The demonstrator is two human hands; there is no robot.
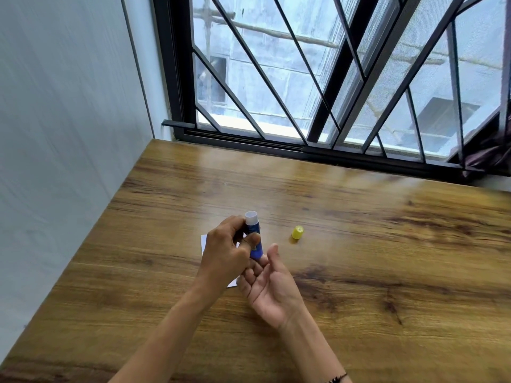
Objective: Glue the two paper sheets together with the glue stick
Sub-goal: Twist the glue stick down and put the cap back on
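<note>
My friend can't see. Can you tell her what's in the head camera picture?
The left hand holds an uncapped blue glue stick above white paper on a wooden table, the open right hand beside it. A yellow cap stands nearby.

One blue glue stick point(253, 236) is in view, uncapped, and one yellow cap point(297, 232) stands apart from it. Two hands show: one left hand point(225, 251) and one right hand point(269, 288). White paper point(204, 241) shows only as corners behind the hands, so its sheets cannot be counted. One wooden surface point(359, 244) carries everything.
</note>
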